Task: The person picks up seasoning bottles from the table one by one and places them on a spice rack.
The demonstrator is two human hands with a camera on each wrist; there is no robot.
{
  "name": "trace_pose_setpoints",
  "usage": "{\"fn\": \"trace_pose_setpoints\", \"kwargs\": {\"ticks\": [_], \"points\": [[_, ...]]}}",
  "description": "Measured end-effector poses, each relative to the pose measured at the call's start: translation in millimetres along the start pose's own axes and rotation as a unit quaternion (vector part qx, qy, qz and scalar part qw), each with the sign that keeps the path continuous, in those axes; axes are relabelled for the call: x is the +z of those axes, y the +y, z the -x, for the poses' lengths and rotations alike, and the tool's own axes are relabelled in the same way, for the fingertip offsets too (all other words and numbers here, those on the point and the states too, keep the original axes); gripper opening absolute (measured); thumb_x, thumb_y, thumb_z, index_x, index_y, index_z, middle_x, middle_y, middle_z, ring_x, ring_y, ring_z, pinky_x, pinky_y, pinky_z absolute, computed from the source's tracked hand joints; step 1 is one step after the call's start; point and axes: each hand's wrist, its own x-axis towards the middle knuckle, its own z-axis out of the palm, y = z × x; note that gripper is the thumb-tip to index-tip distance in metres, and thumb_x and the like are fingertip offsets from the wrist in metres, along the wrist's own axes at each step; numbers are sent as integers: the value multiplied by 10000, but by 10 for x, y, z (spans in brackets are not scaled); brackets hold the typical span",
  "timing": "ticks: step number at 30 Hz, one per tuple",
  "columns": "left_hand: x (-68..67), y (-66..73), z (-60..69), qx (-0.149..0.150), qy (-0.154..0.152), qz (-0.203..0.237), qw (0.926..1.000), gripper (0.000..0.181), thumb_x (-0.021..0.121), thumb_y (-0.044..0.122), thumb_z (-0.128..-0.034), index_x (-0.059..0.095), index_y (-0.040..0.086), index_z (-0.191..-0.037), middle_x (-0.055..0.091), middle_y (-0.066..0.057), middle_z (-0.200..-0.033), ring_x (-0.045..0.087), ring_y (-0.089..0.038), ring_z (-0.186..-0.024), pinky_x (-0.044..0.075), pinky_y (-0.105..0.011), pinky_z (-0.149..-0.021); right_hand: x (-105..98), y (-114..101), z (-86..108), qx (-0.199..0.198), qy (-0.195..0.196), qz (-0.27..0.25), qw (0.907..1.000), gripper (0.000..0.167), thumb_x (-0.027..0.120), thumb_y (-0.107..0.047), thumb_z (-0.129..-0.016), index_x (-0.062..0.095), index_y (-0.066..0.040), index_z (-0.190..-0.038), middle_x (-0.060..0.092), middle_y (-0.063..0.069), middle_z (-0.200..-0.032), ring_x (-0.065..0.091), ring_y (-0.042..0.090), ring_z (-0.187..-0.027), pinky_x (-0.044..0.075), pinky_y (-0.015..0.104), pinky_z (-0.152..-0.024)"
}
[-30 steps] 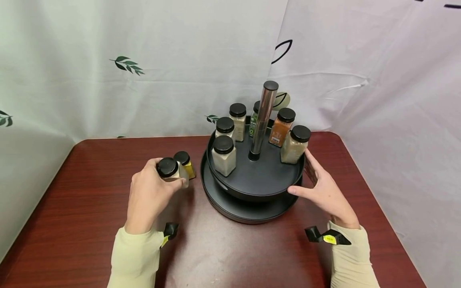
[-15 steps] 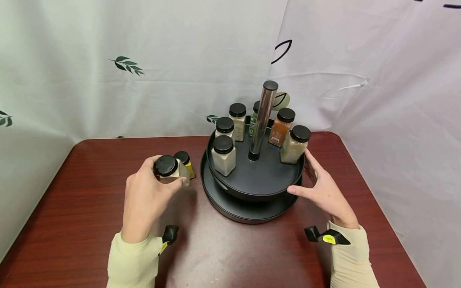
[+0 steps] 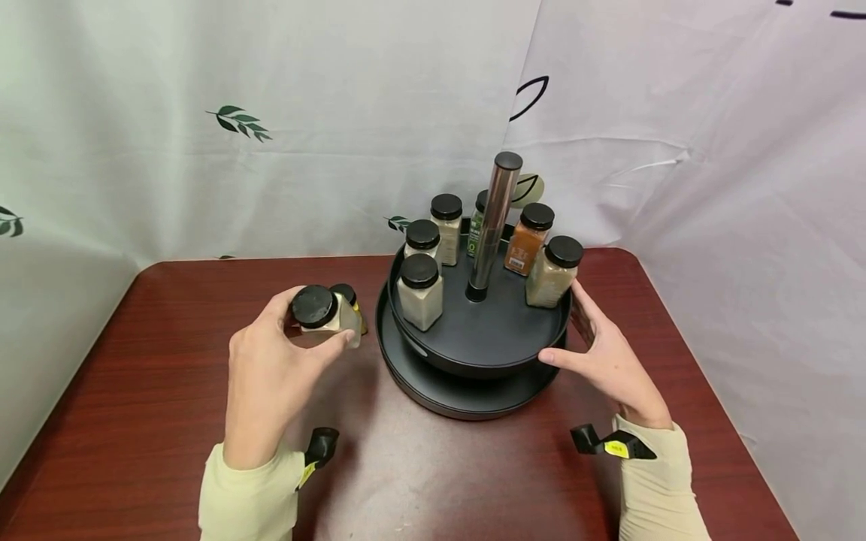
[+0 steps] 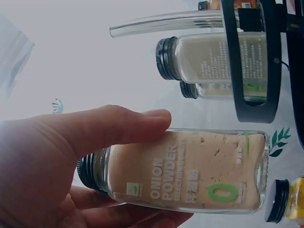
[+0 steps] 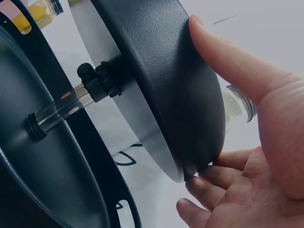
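My left hand (image 3: 271, 368) holds a square glass jar of onion powder (image 4: 213, 166) with a black lid, thumb on one side and fingers on the other. The jar is raised off the table, slightly tilted. Just behind it stands a smaller jar with yellow contents (image 4: 295, 199), partly hidden in the head view. My right hand (image 3: 612, 368) holds the right side of the upper tray (image 3: 501, 330) of a black two-tier spice rack, thumb and fingers spread along its outer wall. Several black-lidded jars stand on that tray, among them an orange one (image 3: 524, 244).
A clear post with a dark cap (image 3: 497, 218) rises from the upper tray's middle. The wider lower tray (image 3: 467, 406) sits on the reddish-brown table (image 3: 433, 481). White cloth with leaf prints (image 3: 338, 113) hangs behind the table.
My left hand has lifted the onion powder jar slightly, and it now covers more of the yellow jar. My right hand and the rack have stayed in place.
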Motion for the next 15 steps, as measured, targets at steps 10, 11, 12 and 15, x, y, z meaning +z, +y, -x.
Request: {"fn": "trace_pose_setpoints", "kwargs": {"ticks": [10,11,12,15], "points": [[-35,137,30,214,51,172,9996,564,944,217,-663,701,164,-1170,728,78,-877,681,-106,-799,462,-240,-714,3,2,1,-57,2,-11,10000,1051,820,-157,-855,106,-339,-1605,121,-53,-1668,188,268,-1521,253,358,-1182],[-35,155,33,249,46,210,9995,566,946,218,-660,702,167,-1168,723,86,-871,676,-95,-793,464,-228,-709,2,3,2,-62,4,-12,10000,1051,819,-155,-854,107,-338,-1606,122,-53,-1668,189,268,-1521,259,324,-1178],[-34,175,38,279,36,244,9993,568,949,219,-657,702,171,-1166,720,94,-866,674,-85,-783,464,-219,-706,2,3,2,-72,5,-12,10000,1051,819,-153,-855,108,-337,-1606,123,-51,-1668,189,268,-1520,264,295,-1172],[-27,235,51,381,-16,331,9987,568,955,228,-652,703,180,-1159,712,115,-862,673,-61,-758,464,-190,-697,1,3,1,-79,5,-37,10000,1050,818,-146,-854,111,-342,-1604,123,-53,-1667,191,271,-1520,266,265,-1166]]}}
